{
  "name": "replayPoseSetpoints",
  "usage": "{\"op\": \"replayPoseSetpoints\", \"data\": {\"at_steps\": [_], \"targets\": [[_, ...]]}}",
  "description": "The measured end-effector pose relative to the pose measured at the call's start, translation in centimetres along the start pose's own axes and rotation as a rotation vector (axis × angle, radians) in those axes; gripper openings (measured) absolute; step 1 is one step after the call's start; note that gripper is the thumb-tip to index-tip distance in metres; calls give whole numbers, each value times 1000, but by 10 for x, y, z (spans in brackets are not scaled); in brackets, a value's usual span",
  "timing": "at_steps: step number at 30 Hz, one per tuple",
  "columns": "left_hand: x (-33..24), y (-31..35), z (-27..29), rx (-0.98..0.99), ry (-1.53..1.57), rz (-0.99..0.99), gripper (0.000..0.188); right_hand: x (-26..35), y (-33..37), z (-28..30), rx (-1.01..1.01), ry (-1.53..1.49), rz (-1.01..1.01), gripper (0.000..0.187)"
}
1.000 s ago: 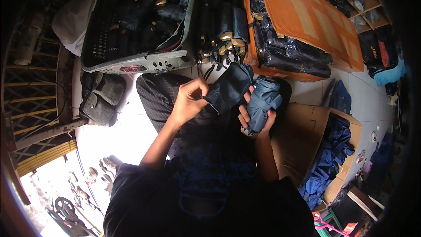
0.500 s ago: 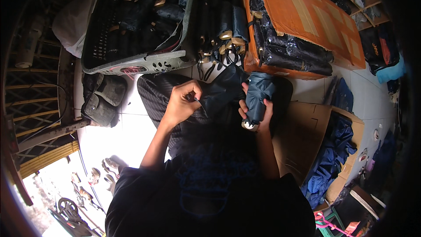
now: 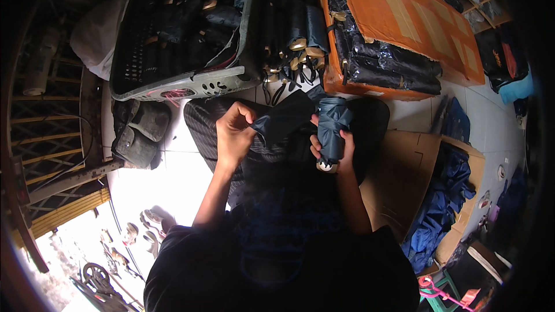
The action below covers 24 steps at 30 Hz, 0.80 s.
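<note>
In my right hand (image 3: 347,151) is a compact folding umbrella (image 3: 333,127), dark blue-green, its fabric folded in pleats round the shaft and its pale end pointing down toward me. My fingers wrap round its lower half. My left hand (image 3: 233,138) pinches the corner of a dark fabric panel (image 3: 286,118) between thumb and fingers. The panel stretches over my lap from there toward the umbrella's upper end. Whether it belongs to the canopy or is a separate cover, I cannot tell.
Beyond my knees stand a grey-green basket (image 3: 228,76) of dark umbrellas and an orange box (image 3: 457,37) of wrapped ones, with several folded umbrellas (image 3: 298,26) between. At right is a cardboard box (image 3: 399,179) with blue fabric (image 3: 442,196). Dark pouches (image 3: 141,133) lie at left.
My left hand has moved slightly left and up, and the panel is spread flatter and wider. The umbrella in my right hand has shifted a little left and stands more upright.
</note>
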State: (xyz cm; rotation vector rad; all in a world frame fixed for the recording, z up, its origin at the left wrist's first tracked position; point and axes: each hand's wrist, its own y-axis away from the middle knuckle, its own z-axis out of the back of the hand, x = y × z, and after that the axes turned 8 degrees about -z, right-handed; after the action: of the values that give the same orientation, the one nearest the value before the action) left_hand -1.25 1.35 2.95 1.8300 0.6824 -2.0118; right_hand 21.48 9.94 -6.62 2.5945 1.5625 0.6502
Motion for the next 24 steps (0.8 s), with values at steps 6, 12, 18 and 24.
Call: {"op": "replayPoseSetpoints", "data": {"at_steps": [6, 12, 18, 24], "targets": [[-19, -3, 0, -67, -510, -227, 26, -7, 7, 10, 9, -1, -66, 85], [-20, -11, -1, 74, -54, -41, 18, -13, 11, 25, 1, -144, -28, 85], [22, 1, 13, 279, -89, 70, 40, -10, 11, 30, 39, -247, 19, 88], [37, -3, 1, 326, -118, 135, 32, -4, 14, 26, 150, -204, -22, 88]]}}
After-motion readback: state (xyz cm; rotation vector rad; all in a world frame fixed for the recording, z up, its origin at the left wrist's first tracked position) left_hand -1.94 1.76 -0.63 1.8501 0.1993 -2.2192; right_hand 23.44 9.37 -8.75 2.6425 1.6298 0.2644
